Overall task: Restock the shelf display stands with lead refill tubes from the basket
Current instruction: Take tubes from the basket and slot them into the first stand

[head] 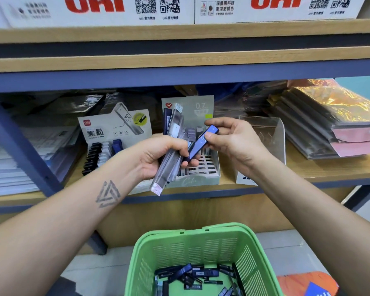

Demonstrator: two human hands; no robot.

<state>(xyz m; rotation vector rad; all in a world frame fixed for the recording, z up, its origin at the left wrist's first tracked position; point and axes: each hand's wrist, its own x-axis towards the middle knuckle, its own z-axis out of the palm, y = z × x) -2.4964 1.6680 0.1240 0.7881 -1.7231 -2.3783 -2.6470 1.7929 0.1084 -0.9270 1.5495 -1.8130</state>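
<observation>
Below your hands sat one green basket with a loose scatter of dark lead refill tubes, too jumbled to count. Your left hand gripped a bundle of several clear and dark tubes. Your right hand pinched one slim blue tube, tilted, touching the bundle. Behind your hands stood two display stands: the 0.5 stand and the 0.7 stand.

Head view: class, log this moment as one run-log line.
left hand: grips bundle of lead tubes | right hand: pinches blue tube | green basket: tubes remain | stage: sorting before 0.7 stand
</observation>
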